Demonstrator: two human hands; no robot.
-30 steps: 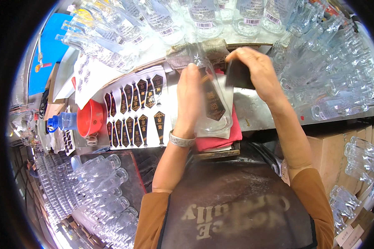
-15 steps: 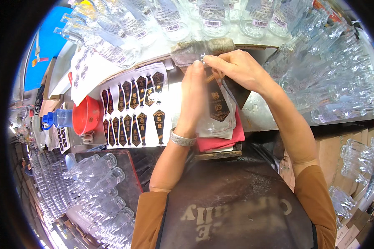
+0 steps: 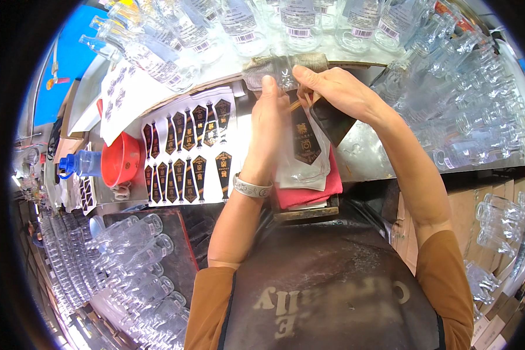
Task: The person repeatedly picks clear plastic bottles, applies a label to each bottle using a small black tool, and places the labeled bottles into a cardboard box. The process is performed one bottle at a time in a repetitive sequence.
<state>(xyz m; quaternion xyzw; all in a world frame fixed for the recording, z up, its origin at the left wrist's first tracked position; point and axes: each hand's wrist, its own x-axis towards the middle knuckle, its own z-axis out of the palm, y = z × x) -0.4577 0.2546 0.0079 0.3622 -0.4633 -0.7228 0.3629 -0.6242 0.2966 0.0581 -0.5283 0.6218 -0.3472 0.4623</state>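
Observation:
A clear glass bottle [image 3: 314, 172] lies in front of me, its neck end on a folded grey cloth [image 3: 255, 71]. A dark tie-shaped decal with gold marks [image 3: 304, 139] shows on its body, and small white marks sit near the neck. My left hand [image 3: 269, 119] is around the bottle's left side, thumb stretched up, its fingers partly blurred. Over the shoulder, my right hand [image 3: 335, 90] is closed with its thumb by the neck. A dark flat piece [image 3: 334, 121] sticks out under its curled fingers. Beneath the bottle is a red cloth [image 3: 309, 196].
A sheet of similar decals [image 3: 184, 153] lies left, beside a red bowl [image 3: 121, 160] and a blue-capped plastic bottle [image 3: 87, 165]. Labelled glass bottles [image 3: 300, 23] line the back. More glassware crowds the right [image 3: 472, 111] and lower left [image 3: 137, 256]. Cardboard boxes [image 3: 443, 207] stand lower right.
Both thumbs have parted, the left one shifting left and the right one slightly up and right. The dark flat piece has swung out to the right, showing more of its face.

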